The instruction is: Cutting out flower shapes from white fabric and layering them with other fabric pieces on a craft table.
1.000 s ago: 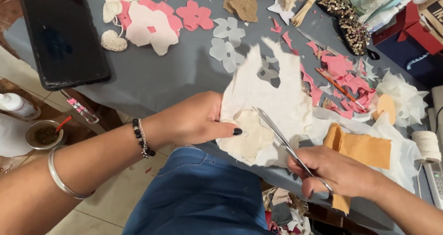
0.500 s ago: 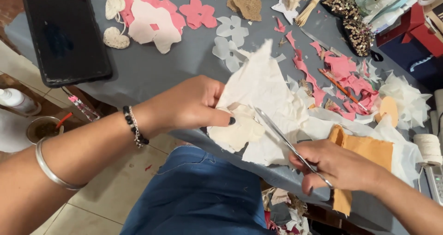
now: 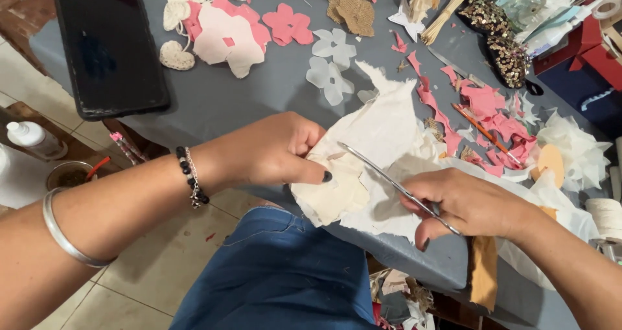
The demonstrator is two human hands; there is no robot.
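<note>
My left hand pinches a piece of cream fabric at the near edge of a grey table. A cream flower-shaped piece lies under its thumb. My right hand grips thin metal scissors. Their blades point up and left, and the tips reach into the fabric close to my left fingers.
A black tablet lies at the far left. Pink and cream cut flowers and translucent white flowers lie behind. Pink scraps, a pencil, sequined trim and boxes crowd the right. Below left stand a glue bottle and a cup.
The fabric has turned in my left hand and the scissors have advanced up and left along it. Both hands shifted slightly toward the table.
</note>
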